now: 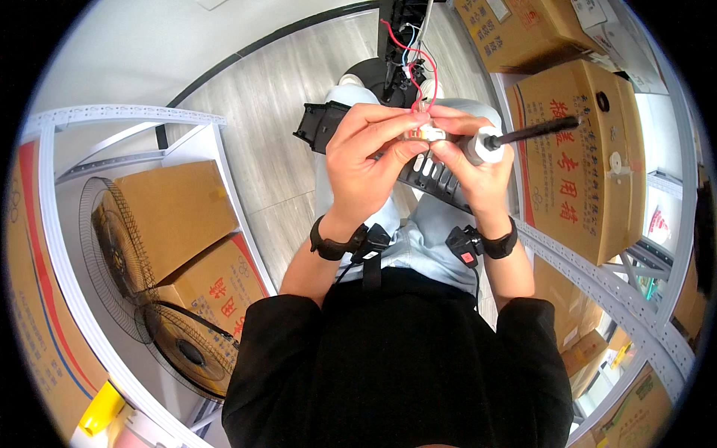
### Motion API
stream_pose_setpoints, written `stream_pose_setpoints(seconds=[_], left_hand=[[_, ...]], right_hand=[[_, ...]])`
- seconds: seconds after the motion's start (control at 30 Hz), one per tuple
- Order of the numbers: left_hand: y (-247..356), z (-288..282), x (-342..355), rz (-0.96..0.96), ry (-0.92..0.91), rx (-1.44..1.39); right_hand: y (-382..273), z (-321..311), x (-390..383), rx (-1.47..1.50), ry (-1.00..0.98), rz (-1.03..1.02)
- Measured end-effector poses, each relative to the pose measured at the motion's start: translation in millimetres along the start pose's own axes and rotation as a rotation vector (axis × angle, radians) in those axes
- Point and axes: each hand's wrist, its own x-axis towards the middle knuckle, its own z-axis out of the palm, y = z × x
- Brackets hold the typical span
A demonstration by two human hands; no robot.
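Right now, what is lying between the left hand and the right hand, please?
In the head view, a small whitish part lies between the left hand and the right hand.

Both forearms (pixel 514 269) are angled forward, ahead of the torso (pixel 407 351). The left grip (pixel 362 155) is closed in a fingertip pinch; close beside it, the right grip (pixel 479 170) is held curled, its thumb (pixel 453 160) angled inward.
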Motion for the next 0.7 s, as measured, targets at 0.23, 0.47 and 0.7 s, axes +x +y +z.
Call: stream_pose_setpoints(seconds=[0.23,0.47,0.7], left_hand=[[-12.9,-0.6,-3.6,-0.106,0.036,-0.098],[-11.0,6.0,2.4,-0.459,0.089,-0.564],[-11.8,6.1,-1.0,-0.546,0.067,-0.632]], right_hand=[[11.3,4.0,1.9,0.077,0.037,0.136],[17.7,0.6,3.8,0.166,0.09,0.327],[15.2,0.7,2.5,-0.018,0.14,0.281]])
